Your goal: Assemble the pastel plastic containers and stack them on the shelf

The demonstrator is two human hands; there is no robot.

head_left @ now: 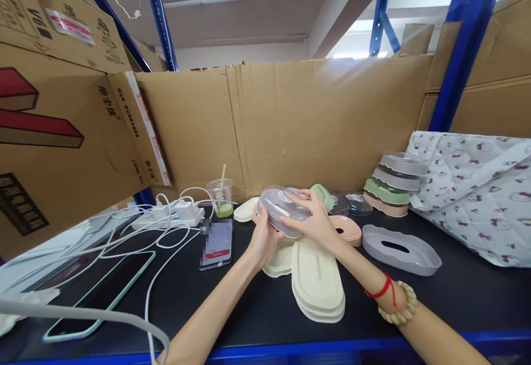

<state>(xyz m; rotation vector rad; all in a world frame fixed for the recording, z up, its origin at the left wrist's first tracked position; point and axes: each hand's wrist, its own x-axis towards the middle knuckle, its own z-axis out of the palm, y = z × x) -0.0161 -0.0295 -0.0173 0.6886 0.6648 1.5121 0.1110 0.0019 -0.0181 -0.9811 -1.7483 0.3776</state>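
A: Both hands are gripping it?
B: Yes. The left hand (pixel 262 239) is cupping the grey oval lid (pixel 282 210) from below; the right hand (pixel 316 220) is closing over its right end, long axis running left-right above the cream lids (pixel 317 282).

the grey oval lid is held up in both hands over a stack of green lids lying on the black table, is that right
Not quite: the head view shows the stack under the hands is cream lids, not green. The green ones sit in the stack of lids further back to the right. The rest holds: the left hand and right hand both hold the grey oval lid above the black table.
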